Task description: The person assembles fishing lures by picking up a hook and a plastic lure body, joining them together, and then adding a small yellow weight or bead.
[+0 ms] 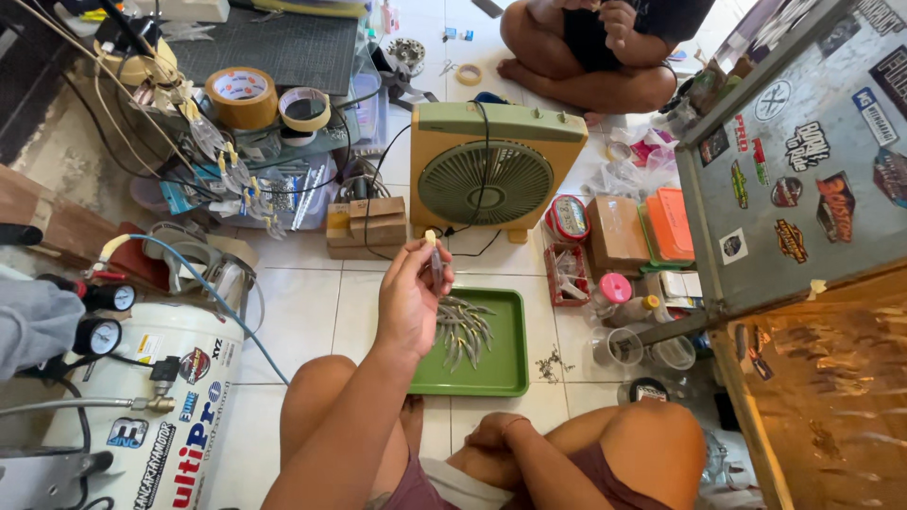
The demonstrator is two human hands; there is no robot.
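Note:
My left hand [411, 293] is raised above the floor and pinches a small slender fish-shaped lure [435, 257] between thumb and fingertips, held upright. Just right of it lies a green tray [505, 378] on the tiled floor, with a pile of several similar grey lures [463, 331] in it. My right hand [491, 433] rests low between my crossed legs, fingers curled, with nothing seen in it.
A green and yellow box fan [496, 170] stands behind the tray. A white air compressor tank [161, 416] with gauges is at left. Tape rolls [244, 94], small boxes [614, 231], jars and a stickered cabinet [803, 170] crowd around. Another person [595, 47] sits beyond.

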